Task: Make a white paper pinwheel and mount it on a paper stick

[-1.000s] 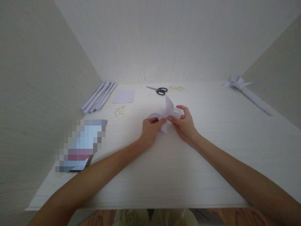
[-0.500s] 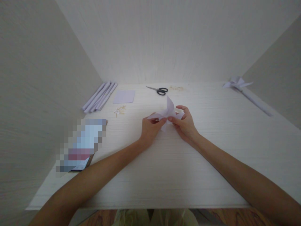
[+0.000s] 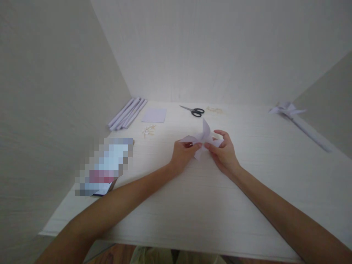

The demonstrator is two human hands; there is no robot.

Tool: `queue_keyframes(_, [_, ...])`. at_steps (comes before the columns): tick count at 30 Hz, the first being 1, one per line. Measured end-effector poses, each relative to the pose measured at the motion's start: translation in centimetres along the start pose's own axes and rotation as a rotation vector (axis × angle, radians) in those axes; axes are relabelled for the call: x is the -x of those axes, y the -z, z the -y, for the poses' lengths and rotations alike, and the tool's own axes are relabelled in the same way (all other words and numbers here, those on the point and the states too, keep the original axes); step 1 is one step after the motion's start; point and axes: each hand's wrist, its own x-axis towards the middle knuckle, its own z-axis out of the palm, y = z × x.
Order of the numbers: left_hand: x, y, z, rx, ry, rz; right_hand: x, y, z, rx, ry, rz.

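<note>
A pale lilac paper pinwheel (image 3: 202,136) with folded blades is held just above the white table (image 3: 192,198) near its middle. My left hand (image 3: 183,156) pinches its centre from the left, thumb and fingers closed on the paper. From the right, my right hand (image 3: 224,152) grips the same centre, with the other fingers curled behind a blade. One blade sticks up, another points down between my hands.
Several rolled paper tubes (image 3: 127,113) lie at the back left beside a lilac paper square (image 3: 154,115). Black scissors (image 3: 193,110) and small pins (image 3: 149,130) lie behind my hands. A finished pinwheel on a stick (image 3: 298,120) rests at the right. A blurred flat object (image 3: 106,165) lies left.
The head camera has shifted, so everything sits a little to the right and lower in view. Both hands keep the same hold on the pinwheel's centre.
</note>
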Motion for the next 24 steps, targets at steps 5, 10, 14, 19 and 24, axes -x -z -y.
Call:
queue_keyframes(5, [-0.3,0.5,0.2,0.182,0.050,0.088,-0.3,0.6,0.1,-0.140,-0.017,-0.025])
queue_keyframes(10, [0.1,0.8,-0.1,0.359,0.168,0.293,-1.2,2.0,0.2,-0.221,-0.118,-0.115])
queue_keyframes(14, [0.9,0.8,-0.8,0.435,0.277,0.546,-1.6,2.5,0.8,-0.174,-0.152,-0.065])
queue_keyframes(19, [1.1,1.1,-1.2,0.495,0.358,0.649,-1.4,1.9,1.0,-0.046,-0.190,-0.003])
queue_keyframes(24, [0.9,1.4,-1.4,0.534,0.366,0.713,-1.3,0.0,1.2,0.111,-0.176,-0.031])
